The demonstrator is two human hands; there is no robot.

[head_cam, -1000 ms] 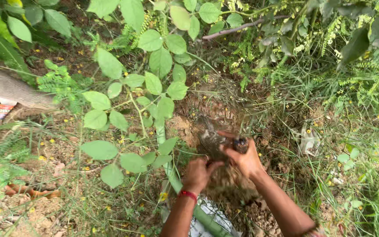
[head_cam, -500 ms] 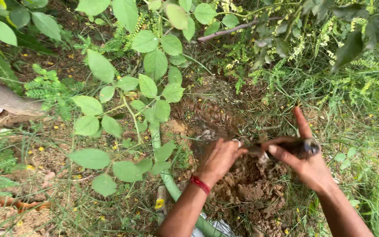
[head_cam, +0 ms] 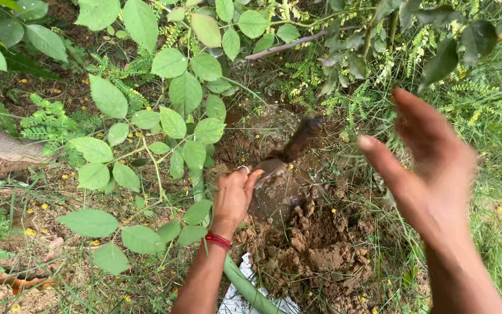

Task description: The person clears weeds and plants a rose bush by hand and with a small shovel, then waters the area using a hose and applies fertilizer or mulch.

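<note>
Muddy trowel (head_cam: 289, 157) now free of right hand (head_cam: 431, 168), left hand (head_cam: 232, 195) alongside.

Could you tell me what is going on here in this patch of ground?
A person is digging in bare soil among weeds and a leafy sapling. The left hand, with a red thread at the wrist, rests on the blade of a small digging tool stuck in the earth. The right hand is open and lifted off to the side, holding nothing. Loose clods of soil lie piled just below the tool.
</note>
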